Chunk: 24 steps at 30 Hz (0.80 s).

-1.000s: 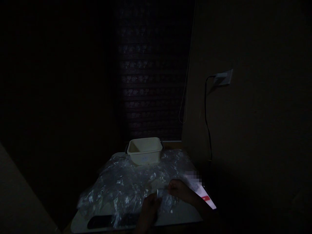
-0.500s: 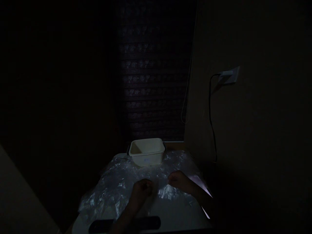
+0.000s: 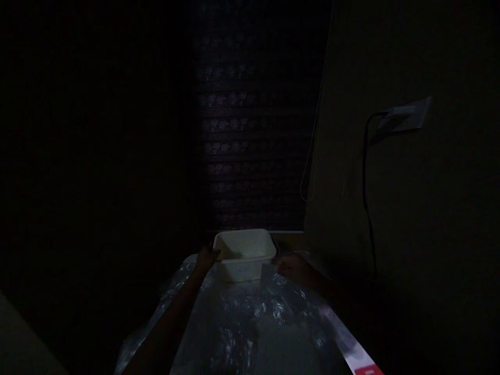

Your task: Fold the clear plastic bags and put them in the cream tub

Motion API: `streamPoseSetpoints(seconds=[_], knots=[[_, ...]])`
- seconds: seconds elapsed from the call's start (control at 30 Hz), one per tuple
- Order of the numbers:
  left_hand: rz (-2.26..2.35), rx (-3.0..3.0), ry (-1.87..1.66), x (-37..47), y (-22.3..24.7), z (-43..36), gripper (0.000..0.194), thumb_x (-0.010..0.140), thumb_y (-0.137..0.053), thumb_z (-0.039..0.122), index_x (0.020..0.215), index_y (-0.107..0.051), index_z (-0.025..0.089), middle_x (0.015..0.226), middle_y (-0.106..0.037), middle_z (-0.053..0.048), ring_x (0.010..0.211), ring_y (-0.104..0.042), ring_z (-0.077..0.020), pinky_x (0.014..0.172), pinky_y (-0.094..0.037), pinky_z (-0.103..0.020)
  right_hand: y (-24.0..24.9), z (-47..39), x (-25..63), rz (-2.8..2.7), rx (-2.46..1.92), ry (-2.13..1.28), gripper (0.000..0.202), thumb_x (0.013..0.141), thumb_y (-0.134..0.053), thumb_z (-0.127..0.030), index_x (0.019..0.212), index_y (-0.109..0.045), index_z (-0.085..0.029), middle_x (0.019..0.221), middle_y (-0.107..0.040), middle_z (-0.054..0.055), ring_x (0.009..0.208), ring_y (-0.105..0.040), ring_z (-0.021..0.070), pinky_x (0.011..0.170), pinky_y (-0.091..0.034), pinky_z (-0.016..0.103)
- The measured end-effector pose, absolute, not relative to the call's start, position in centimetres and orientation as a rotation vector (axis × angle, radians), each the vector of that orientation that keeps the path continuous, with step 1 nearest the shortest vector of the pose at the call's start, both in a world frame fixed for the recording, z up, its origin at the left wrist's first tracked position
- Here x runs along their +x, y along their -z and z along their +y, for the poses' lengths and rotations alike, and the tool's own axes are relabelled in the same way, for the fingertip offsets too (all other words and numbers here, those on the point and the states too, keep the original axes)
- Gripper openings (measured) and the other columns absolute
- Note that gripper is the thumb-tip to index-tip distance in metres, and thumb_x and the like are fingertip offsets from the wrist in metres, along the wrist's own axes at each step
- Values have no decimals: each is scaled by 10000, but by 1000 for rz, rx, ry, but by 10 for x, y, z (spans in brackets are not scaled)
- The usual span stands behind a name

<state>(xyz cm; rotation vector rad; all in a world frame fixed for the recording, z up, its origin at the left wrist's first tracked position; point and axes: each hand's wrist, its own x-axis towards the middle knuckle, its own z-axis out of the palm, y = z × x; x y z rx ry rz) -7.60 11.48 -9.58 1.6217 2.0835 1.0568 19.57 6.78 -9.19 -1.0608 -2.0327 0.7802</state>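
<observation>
At the back of the small white table [image 3: 283, 341] stands a cream plastic tub [image 3: 230, 272]. My left hand [image 3: 207, 257] is at the tub's left end, its fingers closed over the rim. My right hand [image 3: 294, 266] is just to the right of the tub, with fingers pinched on the edge of a clear plastic sheet [image 3: 279, 307]. Shiny, crumpled plastic spreads from there over the tabletop. The dim light hides the fingertips in part.
A window blind [image 3: 226, 148] with a pull cord [image 3: 308, 198] hangs behind the table. On the right wall a black cable [image 3: 366, 177] runs down from a socket [image 3: 406, 115]. A pink-white strip with a red end [image 3: 361, 357] lies along the table's right edge.
My left hand has reached forward from the table's middle to the tub's left end. My right hand has moved forward beside the tub, and the plastic has shifted. The view has turned slightly.
</observation>
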Motion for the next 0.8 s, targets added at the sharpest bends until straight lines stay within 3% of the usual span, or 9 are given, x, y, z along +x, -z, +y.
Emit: streamPoseSetpoints(seconds=[0.17,0.3,0.5,0.8], knots=[[2104,1551,-1045,-73,117,119,191,630,-455,157,799,-492,77,637,-577,-64,571,-556,-167,475,-406,-238,89,80,192,-1963,-1130,-805,109,599,-495,-234,554,-542,-147,522,-530,1,515,-482,100,483,-363,207],[2066,1630,-1145,-71,121,107,320,600,-436,96,917,-441,54,829,-556,-118,764,-538,-191,614,-417,-259,76,87,188,-1875,-1181,-869,118,576,-506,-259,557,-538,-147,501,-525,-5,489,-475,98,460,-359,208],[1970,1781,-1318,-66,134,78,507,543,-391,34,1048,-342,57,1036,-443,-128,986,-406,-205,818,-332,-299,67,102,174,-1836,-1153,-801,133,595,-481,-265,582,-539,-146,548,-553,-2,528,-492,101,472,-369,201],[1801,1805,-1444,-62,155,55,618,558,-341,12,1153,-173,20,1098,-331,-164,1085,-261,-238,889,-241,-369,94,124,131,-1928,-1218,-692,103,594,-473,-177,577,-558,-122,557,-561,14,547,-502,109,493,-366,203]])
